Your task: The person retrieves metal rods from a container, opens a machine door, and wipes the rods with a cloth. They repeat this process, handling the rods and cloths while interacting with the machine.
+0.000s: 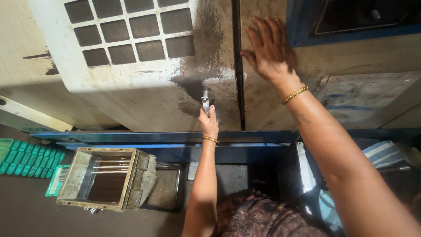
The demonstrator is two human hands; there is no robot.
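Left hand (209, 122) grips the metal door handle (205, 102), probably; right hand (268, 49) lies open, flat on the machine door (263, 101) at center.

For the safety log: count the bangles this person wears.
2: a gold bangle on the right hand's wrist and another on the left hand's wrist, gripping the door handle.

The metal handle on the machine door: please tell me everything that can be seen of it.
The handle is a small grey metal piece, standing upright on the grimy, cream-coloured sliding door, close to the dark vertical gap at the door's right edge. Only its upper part shows; the left hand is closed around its lower part from below. Dark smears stain the paint around it. The right hand lies flat on the next panel and does not touch it.
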